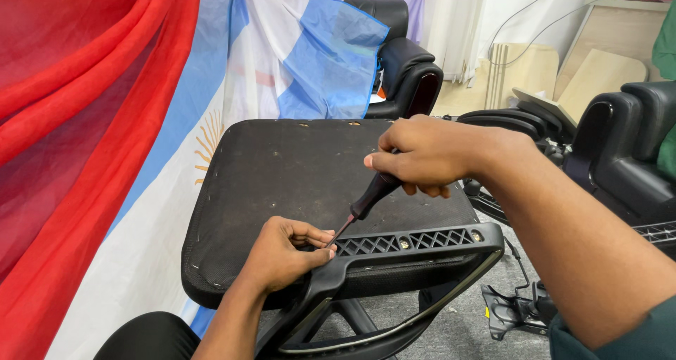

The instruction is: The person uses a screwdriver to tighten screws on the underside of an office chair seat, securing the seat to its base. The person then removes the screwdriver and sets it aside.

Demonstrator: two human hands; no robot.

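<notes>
Draped cloth (105,156), red, pale blue and white with a yellow sun emblem, hangs along the left and covers a black chair (401,64) at the back. Black armchairs (627,149) and loose chair parts crowd the right side, with pale boards (549,67) leaning on the wall behind. Upturned seat pad (282,177), black fabric underside facing up, stapled along its edge, lies flat in front of the person, which gives level access to the fittings. Black plastic backrest bracket (415,244), gridded, with several screw holes, lies across the near edge of the seat pad; its curved frame drops toward the grey floor (472,325). Right hand (429,152), fist closed around the dark red handle of a screwdriver (366,205), holds the tool slanted down to the left so the shaft tip meets the left end of the bracket. Left hand (285,251), fingers curled and pinched beside the tip, rests on the bracket's left end, apparently steadying the tip or a small screw there; whether a screw is pinched cannot be told.
</notes>
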